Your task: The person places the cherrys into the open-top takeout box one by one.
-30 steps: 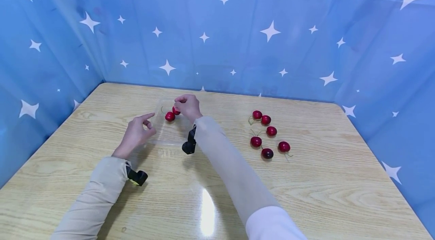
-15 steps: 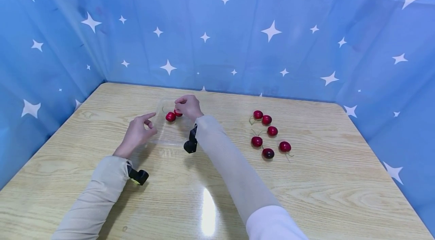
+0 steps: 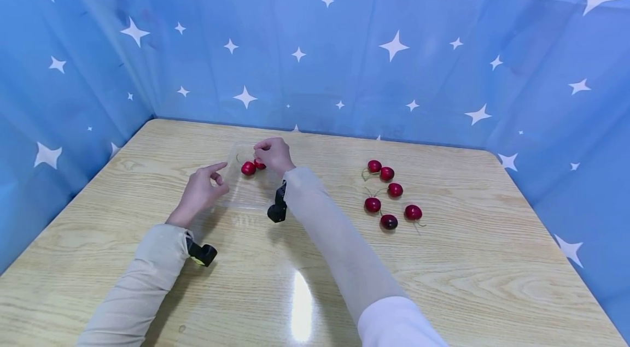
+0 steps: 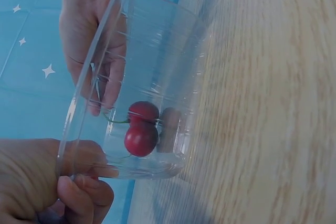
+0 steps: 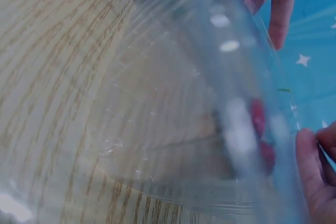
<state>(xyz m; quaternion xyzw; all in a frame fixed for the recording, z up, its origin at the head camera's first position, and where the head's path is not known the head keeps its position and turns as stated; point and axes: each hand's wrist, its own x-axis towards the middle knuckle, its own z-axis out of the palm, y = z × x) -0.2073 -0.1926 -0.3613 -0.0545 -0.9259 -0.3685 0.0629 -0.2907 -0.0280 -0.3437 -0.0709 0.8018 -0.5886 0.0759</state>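
Note:
A clear plastic container (image 3: 246,204) sits on the table at left of centre. My left hand (image 3: 202,190) holds its left side, index finger reaching along the rim and the other fingers bent. Inside lie two red cherries side by side: a nearer cherry (image 3: 248,168), its green stem toward the left, and a farther cherry (image 3: 260,164) partly hidden by my right hand. My right hand (image 3: 276,154) reaches over the far rim and pinches the farther cherry's stem. In the left wrist view the right fingertips meet a green stem (image 4: 116,121) behind the clear wall.
Several loose cherries with stems, among them a dark cherry (image 3: 389,222) and a red one (image 3: 413,212), lie on the wooden table (image 3: 472,259) to the right. A blue star-patterned curtain (image 3: 339,63) stands behind the table's back edge.
The cherry under my right hand has sunk slightly and come to rest beside the other one in the container. Both hands have barely moved.

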